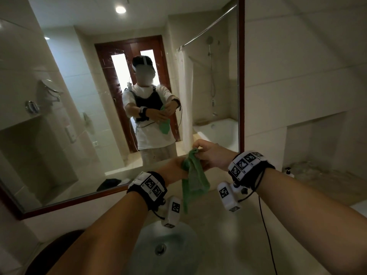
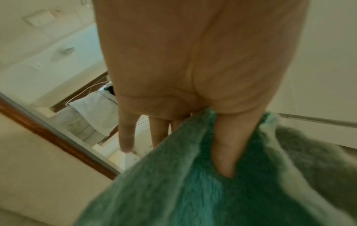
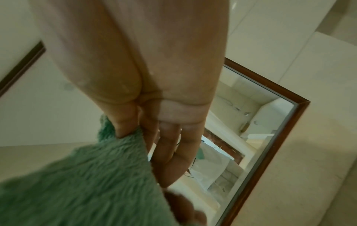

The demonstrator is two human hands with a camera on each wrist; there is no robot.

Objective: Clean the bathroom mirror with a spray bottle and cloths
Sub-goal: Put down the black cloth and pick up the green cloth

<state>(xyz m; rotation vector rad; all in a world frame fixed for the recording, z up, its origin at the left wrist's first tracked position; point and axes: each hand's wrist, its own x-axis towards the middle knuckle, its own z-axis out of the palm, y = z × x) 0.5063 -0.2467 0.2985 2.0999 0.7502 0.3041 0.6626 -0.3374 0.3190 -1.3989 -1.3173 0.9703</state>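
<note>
The wall mirror [image 1: 79, 96] has a brown wooden frame [image 1: 241, 76], and faint wet specks show on the glass near its middle. A fluffy green cloth [image 1: 193, 181] hangs in front of the mirror's lower edge, above the sink. My left hand [image 1: 174, 169] pinches the cloth's upper part from the left. My right hand [image 1: 206, 153] pinches its top corner from the right. In the left wrist view my thumb [image 2: 226, 152] presses into the cloth [image 2: 193, 191]. In the right wrist view thumb and forefinger grip the cloth [image 3: 86, 183]. No spray bottle is in view.
A white sink [image 1: 151, 243] with a metal drain lies below my hands in a beige counter [image 1: 228, 235]. A wall niche [image 1: 317, 155] at the right holds a small pump bottle [image 1: 289, 171]. The mirror reflects a door, a bathtub and a shower curtain.
</note>
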